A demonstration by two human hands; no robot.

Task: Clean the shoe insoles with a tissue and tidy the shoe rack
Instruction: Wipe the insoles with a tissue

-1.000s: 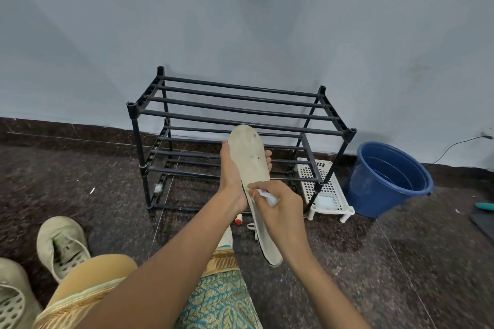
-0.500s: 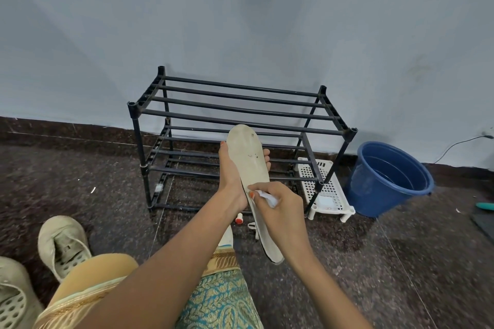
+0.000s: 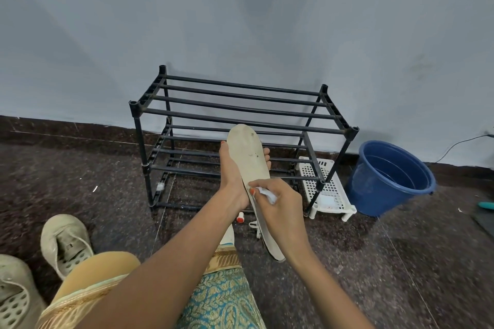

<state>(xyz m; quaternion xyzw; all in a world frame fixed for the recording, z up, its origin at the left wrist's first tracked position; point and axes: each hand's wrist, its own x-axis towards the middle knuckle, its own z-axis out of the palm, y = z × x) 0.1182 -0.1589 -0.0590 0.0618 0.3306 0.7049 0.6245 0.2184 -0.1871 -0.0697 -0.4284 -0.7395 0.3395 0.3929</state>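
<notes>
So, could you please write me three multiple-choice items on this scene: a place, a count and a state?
1. Where is the bucket? A. right of the rack B. on the rack C. under the rack
2. How many shoes show? A. one B. two C. four
3. What is the right hand doing? A. hanging idle B. gripping a shoe C. pressing tissue on the insole
1 A: it stands past the rack's right legs. 2 B: both lie at lower left. 3 C: it pinches the tissue against the insole the left hand holds.
</notes>
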